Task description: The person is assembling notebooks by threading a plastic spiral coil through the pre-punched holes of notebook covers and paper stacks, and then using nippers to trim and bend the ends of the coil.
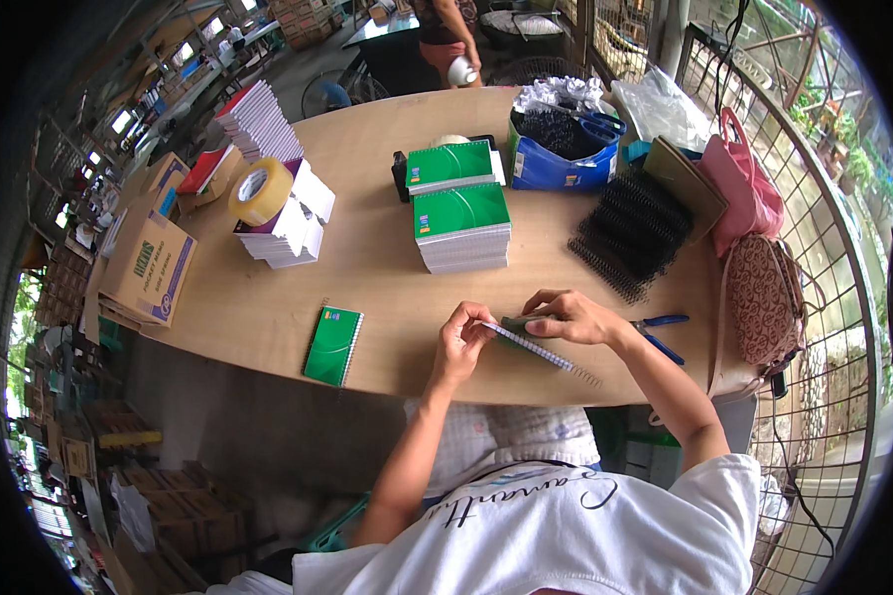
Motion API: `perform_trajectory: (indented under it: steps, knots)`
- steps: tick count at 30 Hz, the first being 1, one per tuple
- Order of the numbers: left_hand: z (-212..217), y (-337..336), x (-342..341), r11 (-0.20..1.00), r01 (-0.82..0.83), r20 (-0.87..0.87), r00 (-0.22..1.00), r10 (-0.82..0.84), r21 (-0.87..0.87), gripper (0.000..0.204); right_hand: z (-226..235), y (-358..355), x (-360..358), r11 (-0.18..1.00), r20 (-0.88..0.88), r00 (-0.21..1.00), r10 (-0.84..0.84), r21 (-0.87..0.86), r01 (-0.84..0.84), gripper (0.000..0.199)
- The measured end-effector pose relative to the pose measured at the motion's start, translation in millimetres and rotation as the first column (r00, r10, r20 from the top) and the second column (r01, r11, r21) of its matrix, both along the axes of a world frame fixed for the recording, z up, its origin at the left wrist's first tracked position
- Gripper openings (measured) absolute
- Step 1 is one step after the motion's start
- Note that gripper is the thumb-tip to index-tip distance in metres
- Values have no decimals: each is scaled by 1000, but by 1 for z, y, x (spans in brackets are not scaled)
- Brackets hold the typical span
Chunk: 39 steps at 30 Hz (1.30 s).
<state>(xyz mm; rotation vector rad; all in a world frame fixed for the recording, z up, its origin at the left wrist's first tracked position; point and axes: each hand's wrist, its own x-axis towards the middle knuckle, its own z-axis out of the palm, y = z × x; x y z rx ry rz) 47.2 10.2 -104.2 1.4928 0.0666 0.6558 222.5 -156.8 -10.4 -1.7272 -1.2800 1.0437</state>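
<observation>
Green notebooks [461,226] are showing white page edges beside a black coil pile [633,236]; right of the pile, a pink bag [744,183] is showing.

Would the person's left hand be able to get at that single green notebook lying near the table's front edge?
Probably yes. The green notebook lies alone on bare table, left of the left hand, with nothing between. But that hand is pinching a spiral-bound notebook.

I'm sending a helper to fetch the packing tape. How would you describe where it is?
On the wooden table, look to the left end. The tape roll leans on a stack of white booklets: the only tan ring there, beside flat cardboard boxes.
</observation>
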Motion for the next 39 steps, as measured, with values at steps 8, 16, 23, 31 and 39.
perform_trajectory:
  steps: [8,16,23,31,39]
  knots:
    - [-5,-4,1,987,0,31,1000,5,-161,35,-2,14,6,998,59,997,54,37,-56,55]
    - [4,-5,3,971,-23,52,998,36,-238,44,-16,13,13,974,141,990,-33,228,0,52]
    - [8,-8,2,994,-72,7,997,73,-88,54,17,7,-4,918,608,772,-187,387,-83,45]
    - [23,-14,2,992,-123,-23,992,123,-35,59,21,14,-40,984,567,824,4,143,-103,37]
    - [45,-13,-9,989,-115,-51,993,111,-94,65,41,-43,-48,765,509,580,-636,519,383,43]
